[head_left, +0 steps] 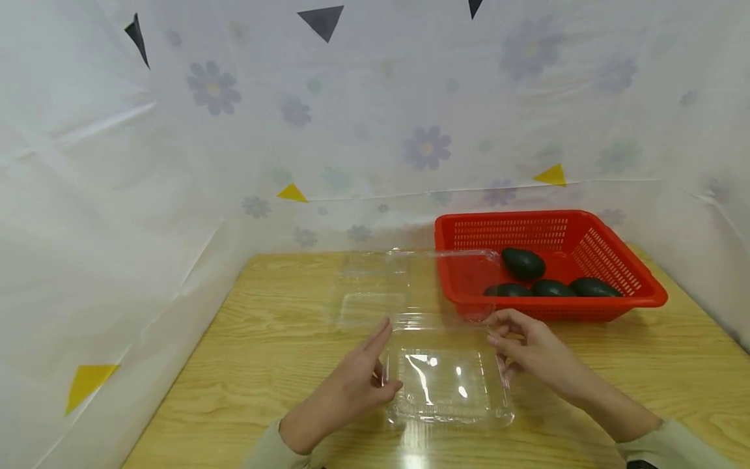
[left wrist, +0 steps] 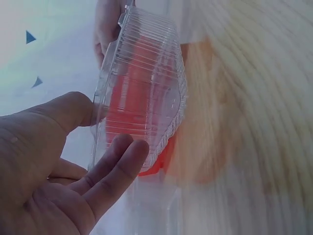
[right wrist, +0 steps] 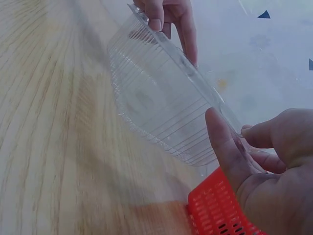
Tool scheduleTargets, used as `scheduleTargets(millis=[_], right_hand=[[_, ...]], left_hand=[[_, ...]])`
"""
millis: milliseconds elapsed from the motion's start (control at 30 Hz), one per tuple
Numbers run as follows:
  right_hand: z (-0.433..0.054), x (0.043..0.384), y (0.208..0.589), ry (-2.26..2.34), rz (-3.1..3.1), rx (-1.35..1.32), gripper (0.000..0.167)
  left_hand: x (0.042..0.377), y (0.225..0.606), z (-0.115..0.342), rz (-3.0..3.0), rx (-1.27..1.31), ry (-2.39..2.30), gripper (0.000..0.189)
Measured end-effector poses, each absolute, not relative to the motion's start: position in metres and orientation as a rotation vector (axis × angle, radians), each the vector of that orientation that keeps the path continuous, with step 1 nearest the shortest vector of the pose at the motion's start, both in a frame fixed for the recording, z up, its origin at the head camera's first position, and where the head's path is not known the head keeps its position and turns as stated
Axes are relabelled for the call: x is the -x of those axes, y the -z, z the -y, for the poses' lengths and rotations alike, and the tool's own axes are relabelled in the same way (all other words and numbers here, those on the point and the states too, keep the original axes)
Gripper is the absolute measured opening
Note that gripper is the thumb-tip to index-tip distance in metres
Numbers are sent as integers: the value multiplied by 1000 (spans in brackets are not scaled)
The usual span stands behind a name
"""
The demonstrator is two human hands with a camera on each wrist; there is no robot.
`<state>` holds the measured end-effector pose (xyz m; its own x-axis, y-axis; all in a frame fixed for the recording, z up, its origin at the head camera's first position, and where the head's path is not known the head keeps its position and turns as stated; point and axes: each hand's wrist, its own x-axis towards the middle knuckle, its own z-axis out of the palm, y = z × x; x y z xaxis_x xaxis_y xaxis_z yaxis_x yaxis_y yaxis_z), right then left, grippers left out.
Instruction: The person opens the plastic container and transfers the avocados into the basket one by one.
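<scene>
A clear plastic clamshell container (head_left: 445,378) is held over the wooden table between both hands, its hollow base facing up. Its clear lid (head_left: 375,286) stands opened out at the far side and overlaps the basket in the head view. My left hand (head_left: 359,378) grips the base's left side, thumb at the rim and fingers along the ribbed wall (left wrist: 146,88). At the opposite side, near the hinge corner, my right hand (head_left: 533,348) pinches the rim. In the right wrist view, one finger (right wrist: 222,142) of that hand lies against the outside wall.
A red plastic basket (head_left: 638,286) with slotted sides stands at the back right, close beyond the right hand. Several dark green avocados (head_left: 523,264) lie in it. A white flowered sheet (head_left: 351,130) hangs behind and beside the wooden table (head_left: 234,371).
</scene>
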<state>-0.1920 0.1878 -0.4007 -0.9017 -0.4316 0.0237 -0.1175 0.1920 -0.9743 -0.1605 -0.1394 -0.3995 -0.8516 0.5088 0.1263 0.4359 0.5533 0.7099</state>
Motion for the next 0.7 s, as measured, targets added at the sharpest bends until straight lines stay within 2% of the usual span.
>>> scheduleTargets(millis=[200,433,700], right_hand=[[-162,199,394,1806,-2172,516,40],[-132,209,390,1815,-2161,517,33],[-96,221,387,1842,-2088,520,39]], left_hand=[[156,394,158,-2839,-797,-1148,86],[154,386,179,-2976,-714,-1137,81],[156,381,208,-3079,-609,-1098,73]])
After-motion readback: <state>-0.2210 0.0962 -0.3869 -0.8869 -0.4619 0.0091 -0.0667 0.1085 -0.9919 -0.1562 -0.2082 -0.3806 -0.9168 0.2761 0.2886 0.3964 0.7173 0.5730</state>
